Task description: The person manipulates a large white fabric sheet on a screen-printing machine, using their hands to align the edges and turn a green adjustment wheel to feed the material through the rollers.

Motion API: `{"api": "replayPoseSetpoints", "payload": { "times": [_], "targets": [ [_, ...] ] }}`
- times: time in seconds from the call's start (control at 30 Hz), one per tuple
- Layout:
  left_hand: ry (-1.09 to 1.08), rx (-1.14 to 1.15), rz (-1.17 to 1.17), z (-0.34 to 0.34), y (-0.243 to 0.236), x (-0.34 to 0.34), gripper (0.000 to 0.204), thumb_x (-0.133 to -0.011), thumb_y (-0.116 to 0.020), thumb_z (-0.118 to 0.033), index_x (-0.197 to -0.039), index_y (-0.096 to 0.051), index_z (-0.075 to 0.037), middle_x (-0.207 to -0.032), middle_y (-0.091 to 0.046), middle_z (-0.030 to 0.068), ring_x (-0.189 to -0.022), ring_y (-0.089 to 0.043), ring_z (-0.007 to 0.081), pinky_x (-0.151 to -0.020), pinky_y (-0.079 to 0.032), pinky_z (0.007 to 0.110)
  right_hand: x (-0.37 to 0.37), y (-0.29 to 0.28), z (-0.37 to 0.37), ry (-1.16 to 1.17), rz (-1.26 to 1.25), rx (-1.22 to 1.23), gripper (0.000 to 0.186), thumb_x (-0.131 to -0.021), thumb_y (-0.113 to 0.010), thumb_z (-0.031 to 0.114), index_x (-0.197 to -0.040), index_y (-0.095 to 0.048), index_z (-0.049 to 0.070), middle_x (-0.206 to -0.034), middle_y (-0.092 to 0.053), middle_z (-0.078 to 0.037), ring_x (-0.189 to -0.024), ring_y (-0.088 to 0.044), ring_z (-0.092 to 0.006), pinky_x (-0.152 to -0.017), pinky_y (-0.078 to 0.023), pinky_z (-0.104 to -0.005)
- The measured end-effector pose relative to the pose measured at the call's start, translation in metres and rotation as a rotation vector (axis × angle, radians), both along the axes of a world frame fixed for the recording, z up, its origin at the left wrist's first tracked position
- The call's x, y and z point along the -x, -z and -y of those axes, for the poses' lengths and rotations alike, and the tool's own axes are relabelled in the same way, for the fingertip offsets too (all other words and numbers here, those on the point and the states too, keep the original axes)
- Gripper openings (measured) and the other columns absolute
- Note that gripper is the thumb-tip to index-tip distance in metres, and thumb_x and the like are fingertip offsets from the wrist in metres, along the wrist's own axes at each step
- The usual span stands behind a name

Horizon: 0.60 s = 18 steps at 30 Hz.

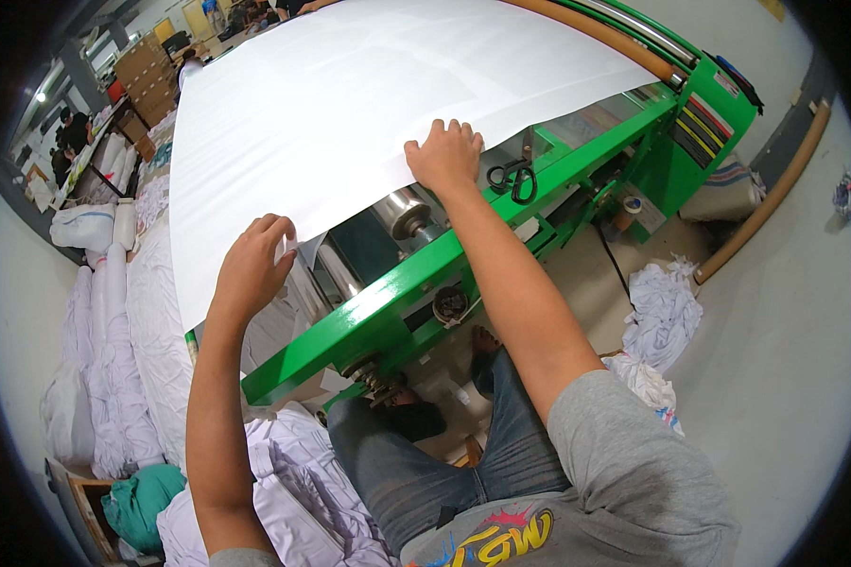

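Observation:
A wide white sheet [321,123], which could be fabric or paper, stretches over a green-framed roller machine [369,312]. At the sheet's near left edge, my left hand [253,260] is closed, the edge between its bent fingers and thumb. Further right and farther away, my right hand [447,159] rests on the sheet close to its edge, palm down with fingers apart; its fingertips are partly hidden. Black-handled scissors [513,180] lie on the green frame just right of my right wrist. Below the sheet's edge, a shiny metal roller [403,213] shows between my arms.
A brown roll [615,42] spans the machine's far end. White cloth rolls [113,350] and a green bundle [144,506] are on the left; white cloth [284,482] is heaped by my legs. Crumpled cloth [662,312] and a long tube [771,203] are on the right. People work farther back.

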State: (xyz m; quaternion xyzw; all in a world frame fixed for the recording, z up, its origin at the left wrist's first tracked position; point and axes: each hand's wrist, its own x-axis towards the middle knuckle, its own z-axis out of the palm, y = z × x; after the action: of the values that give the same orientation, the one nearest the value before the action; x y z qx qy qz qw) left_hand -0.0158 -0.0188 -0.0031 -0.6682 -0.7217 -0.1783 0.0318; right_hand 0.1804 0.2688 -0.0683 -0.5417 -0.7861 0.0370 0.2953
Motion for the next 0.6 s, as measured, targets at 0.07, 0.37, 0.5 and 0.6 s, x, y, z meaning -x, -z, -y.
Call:
{"api": "replayPoseSetpoints", "payload": {
  "times": [0.07, 0.37, 0.5, 0.6],
  "targets": [
    [-0.003, -0.003, -0.009, 0.0, 0.0, -0.001, 0.016, -0.093, -0.078, -0.005, -0.104, -0.066, -0.004, -0.122, -0.071, 0.0136, -0.121, -0.068, 0.0374, -0.1, -0.057, 0.049, -0.001, 0.0, 0.0, 0.004, -0.002, -0.001, 0.054, -0.096, -0.068, 0.043, -0.127, -0.074, -0.001, -0.136, -0.071, -0.024, -0.139, -0.058, -0.0387, -0.123, -0.037, -0.0591],
    [-0.201, 0.235, -0.063, 0.005, 0.008, 0.011, 0.068, -0.087, -0.088, -0.014, -0.148, -0.058, -0.02, -0.164, -0.049, 0.0184, -0.149, -0.051, 0.0461, -0.117, -0.05, 0.066, -0.001, -0.002, 0.002, -0.053, -0.034, 0.003, 0.058, -0.099, -0.064, 0.046, -0.134, -0.075, 0.0, -0.15, -0.066, -0.023, -0.151, -0.051, -0.0383, -0.133, -0.026, -0.0668],
    [-0.464, 0.474, -0.117, 0.006, 0.007, 0.002, 0.112, -0.086, -0.094, -0.025, -0.175, -0.027, -0.045, -0.188, -0.012, 0.0166, -0.168, -0.018, 0.056, -0.118, -0.028, 0.092, 0.001, -0.004, 0.006, -0.053, 0.013, 0.035, 0.066, -0.102, -0.062, 0.051, -0.149, -0.071, 0.005, -0.169, -0.054, -0.023, -0.163, -0.04, -0.0382, -0.136, -0.02, -0.0678],
    [-0.585, 0.6, -0.071, 0.007, -0.002, 0.002, 0.115, -0.092, -0.088, -0.03, -0.179, -0.015, -0.052, -0.191, -0.001, 0.0169, -0.171, -0.006, 0.0578, -0.116, -0.019, 0.098, -0.002, -0.008, 0.009, -0.06, 0.019, 0.073, 0.067, -0.102, -0.061, 0.051, -0.151, -0.071, 0.007, -0.171, -0.052, -0.022, -0.165, -0.038, -0.039, -0.135, -0.019, -0.0701]
  ]
}}
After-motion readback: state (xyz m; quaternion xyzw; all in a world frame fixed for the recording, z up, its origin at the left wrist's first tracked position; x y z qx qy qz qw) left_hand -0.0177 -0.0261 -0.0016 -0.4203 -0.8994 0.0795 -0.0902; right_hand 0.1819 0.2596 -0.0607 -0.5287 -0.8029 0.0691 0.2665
